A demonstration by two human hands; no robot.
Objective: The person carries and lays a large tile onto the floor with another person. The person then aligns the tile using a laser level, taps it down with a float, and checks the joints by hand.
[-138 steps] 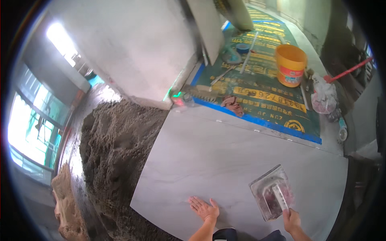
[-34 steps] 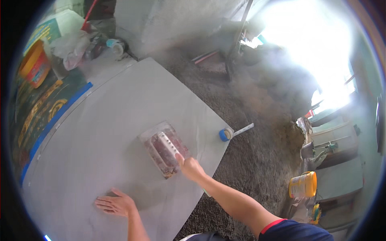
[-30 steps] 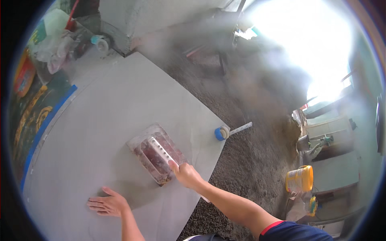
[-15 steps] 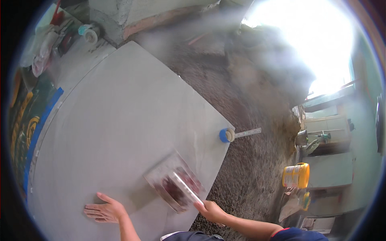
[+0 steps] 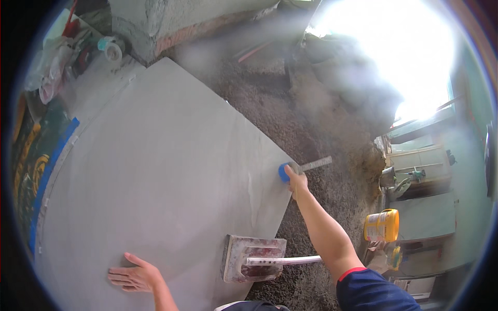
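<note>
A large grey tile [image 5: 155,166] lies in front of me. My left hand [image 5: 136,273] rests flat on its near left part, fingers stretched and thumb apart, holding nothing. At the tile's right corner my right hand [image 5: 296,182] is closed round a blue-and-cream roll [image 5: 284,173] that looks like tape; some of its fingers are hidden. A pale, ruler-like strip [image 5: 316,163] sticks out beyond the roll over the rough floor. Nearer me, a rectangular float [image 5: 257,249] with a stained face and a long white handle sits on the tile's right edge, its handle reaching toward my right forearm.
Rough, wet-looking mortar [image 5: 332,207] covers the floor right of the tile. A yellow bucket [image 5: 382,226] stands at the right by leaning boards. Blue tape [image 5: 49,181] runs along the left edge. Plastic bags [image 5: 49,72] and another tape roll [image 5: 112,51] lie at the far left.
My right hand has let go of the float's handle and reached forward to the blue roll. The float now sits turned at the tile's edge. My left hand has stayed in place.
</note>
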